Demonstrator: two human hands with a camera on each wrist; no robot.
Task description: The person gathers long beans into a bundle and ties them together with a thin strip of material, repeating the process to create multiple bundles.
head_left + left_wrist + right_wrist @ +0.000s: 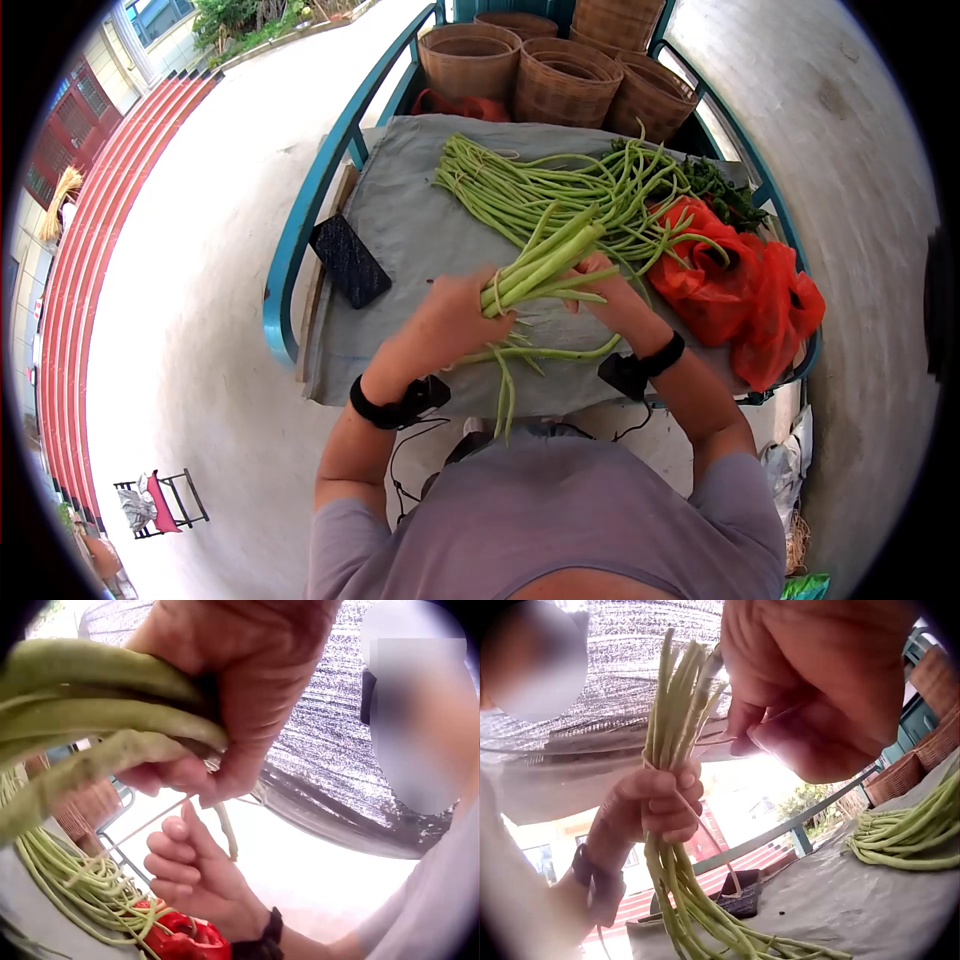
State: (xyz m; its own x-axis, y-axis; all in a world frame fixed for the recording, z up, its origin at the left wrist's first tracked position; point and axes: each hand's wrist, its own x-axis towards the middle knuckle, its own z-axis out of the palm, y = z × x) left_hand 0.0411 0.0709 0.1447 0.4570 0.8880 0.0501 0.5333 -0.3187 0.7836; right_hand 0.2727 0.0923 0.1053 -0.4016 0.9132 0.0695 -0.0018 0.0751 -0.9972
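My left hand (452,318) grips a bunch of long green beans (545,262) upright above the grey cloth. A thin pale straw tie (715,741) wraps the bunch just above that hand's fingers. My right hand (817,690) pinches one end of the tie between thumb and forefinger, beside the bunch. The tie's other end (709,829) hangs loose past the left hand in the right wrist view. Bean tails droop below the left hand to the cloth. Beyond both hands lies a large pile of long beans (560,185), partly hidden by the held bunch in the head view.
The grey cloth (400,200) covers a cart bed with teal rails (285,260). A black flat slab (350,262) lies at left. Red plastic bags (770,310) and dark leafy greens (725,195) are at right. Woven baskets (568,85) stand at the back.
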